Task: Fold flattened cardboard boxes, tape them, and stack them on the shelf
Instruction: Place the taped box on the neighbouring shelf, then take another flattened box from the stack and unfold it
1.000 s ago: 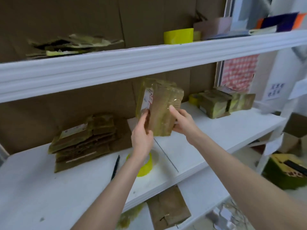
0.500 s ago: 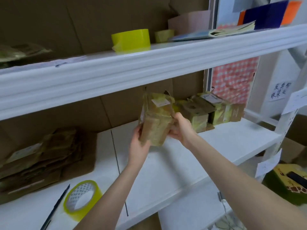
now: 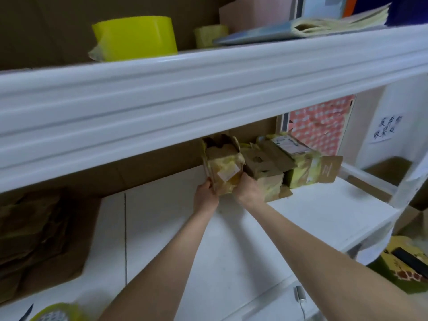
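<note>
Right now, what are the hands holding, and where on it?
Both hold one folded cardboard box: left hand grips its lower left edge, right hand its lower right corner.

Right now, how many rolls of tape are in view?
3. A big yellow roll on the upper shelf, a smaller pale roll just right of it, and a third roll cut off at the bottom-left corner. Others may be hidden.

A white paper sheet (image 3: 385, 130) on the far right wall bears dark handwritten characters, too blurred to read. A small white label (image 3: 228, 174) on the near taped brown cardboard box (image 3: 222, 156), a larger white label (image 3: 287, 143) on the far brown box (image 3: 298, 174) to its right, and pale print on a brown cardboard flap (image 3: 327, 170) are also illegible.
</note>
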